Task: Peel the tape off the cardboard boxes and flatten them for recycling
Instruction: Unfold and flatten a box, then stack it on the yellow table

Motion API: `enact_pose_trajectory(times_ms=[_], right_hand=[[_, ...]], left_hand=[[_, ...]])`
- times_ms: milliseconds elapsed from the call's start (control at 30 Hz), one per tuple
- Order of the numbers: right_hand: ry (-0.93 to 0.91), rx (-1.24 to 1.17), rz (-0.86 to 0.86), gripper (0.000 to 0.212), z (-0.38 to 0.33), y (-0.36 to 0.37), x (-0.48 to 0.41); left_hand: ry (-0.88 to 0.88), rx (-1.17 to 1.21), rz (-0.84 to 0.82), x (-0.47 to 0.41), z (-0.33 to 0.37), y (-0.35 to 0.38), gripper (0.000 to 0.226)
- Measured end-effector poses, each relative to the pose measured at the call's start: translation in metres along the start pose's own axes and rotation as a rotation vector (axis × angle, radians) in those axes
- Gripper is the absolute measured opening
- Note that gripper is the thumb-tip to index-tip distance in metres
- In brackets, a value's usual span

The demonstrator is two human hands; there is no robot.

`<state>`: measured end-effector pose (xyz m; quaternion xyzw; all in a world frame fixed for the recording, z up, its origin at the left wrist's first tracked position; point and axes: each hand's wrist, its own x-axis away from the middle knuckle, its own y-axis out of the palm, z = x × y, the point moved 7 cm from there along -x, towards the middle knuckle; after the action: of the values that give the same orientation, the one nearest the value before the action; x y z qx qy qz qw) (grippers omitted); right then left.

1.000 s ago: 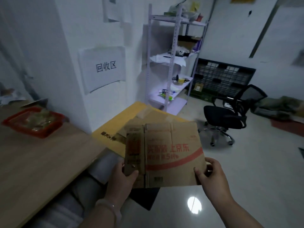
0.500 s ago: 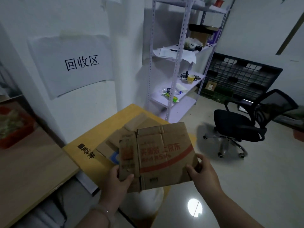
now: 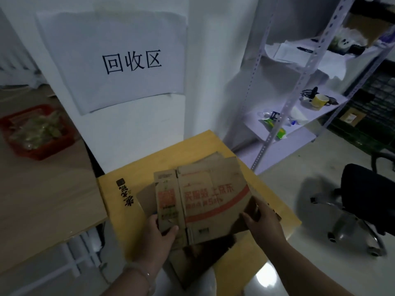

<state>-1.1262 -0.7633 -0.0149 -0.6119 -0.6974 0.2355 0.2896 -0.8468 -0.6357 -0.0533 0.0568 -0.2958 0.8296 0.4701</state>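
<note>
You have the flattened cardboard box (image 3: 211, 197) in both hands. Your left hand (image 3: 159, 236) pinches its near left corner, thumb on the printed face and fingers underneath, and your right hand (image 3: 264, 221) grips the right edge the same way. The box hangs just above the yellow cardboard (image 3: 192, 150) lying below the paper sign (image 3: 119, 60), and other brown cardboard pieces (image 3: 144, 199) already lie on that yellow sheet. The box looks folded flat, and no tape shows on the face turned to you, so the step in hand appears to be laying it on the pile. Lower it level rather than dropping it, so the flaps do not spring open. Square its edges to the pieces beneath, and press the creases down with flat palms before you let go. Steer clear of the wooden surface (image 3: 42, 199) at your left, whose edge sits close to the pile.
</note>
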Motion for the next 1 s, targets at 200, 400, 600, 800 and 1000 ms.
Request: enact_pose_trajectory(times_ms=[200,400,600,800,1000], right_hand=[[-0.128,0.2,-0.253,0.046,0.022,0.024,-0.068],[-0.561,0.539,-0.432,0.075,0.016,0.036,-0.116],[-0.826,0.782,-0.681,0.092,0.012,0.079,-0.143],[-0.854,0.861,-0.713,0.095,0.032,0.093,-0.154],[-0.831,0.886,-0.741,0.095,0.021,0.094,-0.16]], left_hand=[[-0.144,-0.054,0.063,-0.01,-0.016,0.031,0.048],[0.099,-0.576,0.27,-0.003,0.001,0.059,0.085],[0.087,-0.811,0.068,-0.028,0.0,0.098,0.071],[0.05,-0.873,0.097,-0.027,-0.011,0.106,0.072],[-0.003,-0.877,0.082,-0.035,-0.006,0.101,0.076]])
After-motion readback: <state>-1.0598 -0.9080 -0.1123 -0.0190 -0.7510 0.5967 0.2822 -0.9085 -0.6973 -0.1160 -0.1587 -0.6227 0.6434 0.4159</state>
